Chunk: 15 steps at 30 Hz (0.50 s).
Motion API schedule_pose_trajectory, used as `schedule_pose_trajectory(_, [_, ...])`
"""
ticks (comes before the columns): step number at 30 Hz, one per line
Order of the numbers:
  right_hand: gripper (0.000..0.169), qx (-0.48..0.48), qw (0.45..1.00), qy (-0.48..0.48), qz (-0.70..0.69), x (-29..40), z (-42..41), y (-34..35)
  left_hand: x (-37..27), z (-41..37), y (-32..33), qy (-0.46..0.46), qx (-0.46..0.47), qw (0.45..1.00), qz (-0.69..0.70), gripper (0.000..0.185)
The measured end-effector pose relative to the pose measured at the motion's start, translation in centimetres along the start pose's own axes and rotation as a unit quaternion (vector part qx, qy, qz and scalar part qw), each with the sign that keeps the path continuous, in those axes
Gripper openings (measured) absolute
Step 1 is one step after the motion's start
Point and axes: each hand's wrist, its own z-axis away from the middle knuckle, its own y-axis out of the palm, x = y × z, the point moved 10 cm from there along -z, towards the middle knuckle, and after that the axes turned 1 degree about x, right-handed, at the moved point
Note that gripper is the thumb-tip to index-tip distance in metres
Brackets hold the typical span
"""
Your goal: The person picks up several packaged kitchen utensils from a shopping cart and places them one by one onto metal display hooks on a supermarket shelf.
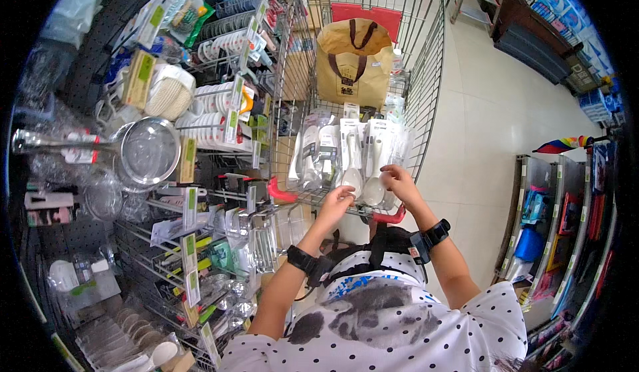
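Note:
White packaged spoons lie in several rows in the front of a wire shopping cart, bowls towards me. My left hand is at the bowl of one white spoon, its fingertips close to the rim; whether they grip it is unclear. Just right of a second white spoon, my right hand has its fingers bent and apart, slightly blurred, with nothing seen in them. Further left in the cart are more packaged utensils in clear wrapping.
Behind the spoons stands a tan paper bag with dark handles, beside a bottle. Hanging kitchenware fills the left rack, including a metal strainer that juts out. Tiled floor runs along the right, bordered by a shelf unit.

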Motion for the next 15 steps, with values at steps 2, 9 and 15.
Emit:
schedule_pose_trajectory(2, [0.038, -0.017, 1.000, 0.006, -0.005, -1.2, -2.3, -2.0, -0.2, -2.0, 0.4, -0.015, -0.017, 1.000, 0.011, 0.027])
schedule_pose_trajectory(9, [0.059, -0.085, 0.994, 0.065, 0.032, -3.3, -8.0, -4.0, 2.4, -9.1, 1.2, -0.008, -0.038, 0.999, -0.028, 0.046])
schedule_pose_trajectory(15, [0.071, -0.100, 0.988, 0.107, 0.052, -4.7, -10.0, -3.6, 3.9, -12.0, 1.8, -0.066, -0.052, 0.997, 0.001, 0.054])
